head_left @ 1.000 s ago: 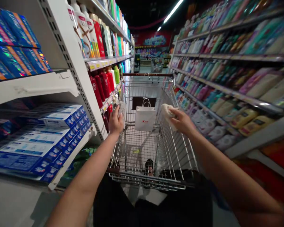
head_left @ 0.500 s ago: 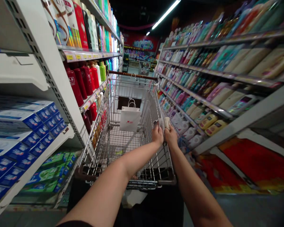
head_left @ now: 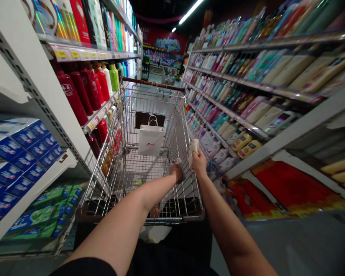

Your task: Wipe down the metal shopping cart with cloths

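Right hand (head_left: 199, 163) pinching cream cloth (head_left: 193, 150), lower centre of frame, over shopping cart (head_left: 153, 84) side. Left hand (head_left: 176, 172) curled, hold unclear. We'd pinch firmly, clear of white paper bag (head_left: 151, 142).

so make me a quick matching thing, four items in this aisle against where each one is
Things:
1 white paper bag
2 red bottles
3 blue-and-white boxes
4 cream soft item

Places:
a right hand
b wire shopping cart
c left shelf above the boxes
d left shelf below the bottles

Pairs: 1-b, 2-c, 3-d, 4-a
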A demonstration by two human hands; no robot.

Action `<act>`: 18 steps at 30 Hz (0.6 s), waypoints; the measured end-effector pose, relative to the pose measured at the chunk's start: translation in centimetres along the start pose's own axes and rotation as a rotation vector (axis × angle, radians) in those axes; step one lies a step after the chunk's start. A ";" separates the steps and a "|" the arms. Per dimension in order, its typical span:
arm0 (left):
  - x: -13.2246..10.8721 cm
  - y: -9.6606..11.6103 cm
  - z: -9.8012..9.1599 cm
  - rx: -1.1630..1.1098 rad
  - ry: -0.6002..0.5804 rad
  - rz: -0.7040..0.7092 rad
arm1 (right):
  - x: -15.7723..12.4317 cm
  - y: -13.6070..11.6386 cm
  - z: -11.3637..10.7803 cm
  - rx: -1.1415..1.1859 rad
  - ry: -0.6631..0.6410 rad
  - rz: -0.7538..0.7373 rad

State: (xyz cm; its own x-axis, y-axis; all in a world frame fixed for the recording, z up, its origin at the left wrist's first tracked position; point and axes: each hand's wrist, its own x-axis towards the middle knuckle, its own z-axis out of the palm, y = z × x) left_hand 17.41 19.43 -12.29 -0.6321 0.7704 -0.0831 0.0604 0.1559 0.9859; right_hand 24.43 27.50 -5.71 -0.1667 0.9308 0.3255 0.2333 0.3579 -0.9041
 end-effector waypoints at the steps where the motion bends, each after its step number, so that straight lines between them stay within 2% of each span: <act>1: 0.1 0.6 0.0 0.010 -0.001 -0.007 | -0.1 0.0 0.0 0.001 0.009 0.004; 6: 0.4 5.1 -0.2 0.041 0.017 0.084 | -0.2 -0.5 0.1 0.001 0.022 0.045; 8: 0.3 6.2 -0.4 0.056 0.044 0.115 | -0.3 -0.6 0.1 0.003 0.010 0.050; 11: -0.3 6.3 -0.6 0.048 0.030 0.118 | -0.2 -0.4 0.0 0.005 0.010 0.047; 18: -0.5 5.0 -0.2 -0.006 0.030 0.055 | 0.4 0.6 -0.3 0.027 -0.017 0.024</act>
State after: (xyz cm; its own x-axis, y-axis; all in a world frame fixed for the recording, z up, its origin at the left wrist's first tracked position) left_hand 17.87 19.68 -7.27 -0.6509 0.7588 -0.0244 0.0913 0.1101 0.9897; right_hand 24.79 28.08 -6.01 -0.1776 0.9374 0.2995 0.2119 0.3336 -0.9186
